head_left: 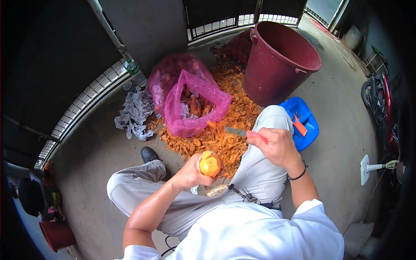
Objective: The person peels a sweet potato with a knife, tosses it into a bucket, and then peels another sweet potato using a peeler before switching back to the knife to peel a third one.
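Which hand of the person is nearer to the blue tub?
Right. The right hand, holding a knife, is over the right leg, near the tub; the left hand, with a carrot, is farther, on that leg's other side.

a plastic bottle (138, 77) is standing near the barred gate (82, 109). crumpled paper (135, 112) is lying on the grey floor (95, 190). a red motorcycle (386, 99) is standing at right. a perforated basket (359, 237) is sitting at lower right; a small red bucket (57, 236) is resting at lower left.
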The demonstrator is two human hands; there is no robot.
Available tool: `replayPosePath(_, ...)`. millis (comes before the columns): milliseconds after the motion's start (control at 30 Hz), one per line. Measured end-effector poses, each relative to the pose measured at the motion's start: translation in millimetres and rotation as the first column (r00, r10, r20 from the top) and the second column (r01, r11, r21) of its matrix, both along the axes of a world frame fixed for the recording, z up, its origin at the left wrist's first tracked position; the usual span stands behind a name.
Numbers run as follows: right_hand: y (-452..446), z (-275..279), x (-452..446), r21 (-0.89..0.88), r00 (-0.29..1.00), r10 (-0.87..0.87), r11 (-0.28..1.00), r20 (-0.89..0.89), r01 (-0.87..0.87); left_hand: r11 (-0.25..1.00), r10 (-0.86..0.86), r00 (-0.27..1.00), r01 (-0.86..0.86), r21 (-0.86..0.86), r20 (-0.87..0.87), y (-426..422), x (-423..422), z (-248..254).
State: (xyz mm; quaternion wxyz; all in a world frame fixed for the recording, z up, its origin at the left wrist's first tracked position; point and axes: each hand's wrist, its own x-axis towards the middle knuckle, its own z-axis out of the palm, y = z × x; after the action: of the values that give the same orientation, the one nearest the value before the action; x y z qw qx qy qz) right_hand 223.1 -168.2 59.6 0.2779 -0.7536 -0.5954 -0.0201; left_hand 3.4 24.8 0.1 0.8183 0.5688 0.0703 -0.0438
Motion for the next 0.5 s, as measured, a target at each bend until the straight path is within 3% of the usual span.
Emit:
replayPosePath(67, -4.2, 8.6, 5.3, -0.084, 0.951, -0.108, 0.993, -0.289, 0.087, 0.998, 0.033, 0.999, -0.033, -0.043, -0.012, -0.4, 3.9, -5.8)
replayPosePath(100, -4.6, 7.4, 3.3, -0.086, 0.951, -0.109, 0.992, -0.289, 0.087, 0.994, 0.064, 0.998, -0.066, -0.086, -0.025, -1.4, 6.0, -8.0)
replayPosePath(167, -5.5, 1.2, -3.7, -0.148, 0.876, -0.143, 0.986, -0.460, 0.083, 0.981, 0.107, 0.994, -0.111, -0.161, -0.028, -2.0, 8.1, -16.6)
replayPosePath(233, -5.5, -18.0, -3.6, -0.176, 0.847, -0.147, 0.982, -0.511, 0.065, 0.904, 0.155, 0.973, -0.210, -0.372, -0.173, 2.6, 8.0, -17.5)
replayPosePath(300, -1.7, -39.6, -6.0, 0.034, 0.495, -0.023, 0.994, -0.868, 0.106, 0.882, 0.161, 0.964, -0.237, -0.407, -0.212, 6.3, 6.2, -20.7)
replayPosePath(333, -3.4, -40.7, -6.5, 0.035, 0.490, -0.019, 0.994, -0.871, 0.100, 0.784, 0.143, 0.945, -0.290, -0.548, -0.296, 9.2, 8.7, -20.8)
replayPosePath(367, -5.6, -39.6, -6.4, 0.015, 0.393, -0.019, 0.996, -0.919, 0.084, 0.659, 0.110, 0.922, -0.348, -0.667, -0.372, 11.6, 11.5, -21.9)
replayPosePath(400, -6.3, -38.7, -6.3, -0.005, 0.292, -0.024, 0.998, -0.956, 0.064, 0.651, 0.142, 0.892, -0.411, -0.638, -0.430, 12.5, 15.9, -26.1)
replayPosePath(500, -9.9, -48.4, -5.5, -0.042, 0.286, -0.051, 0.998, -0.957, 0.039, 0.557, 0.249, 0.840, -0.532, -0.638, -0.483, 12.7, 16.1, -34.6)
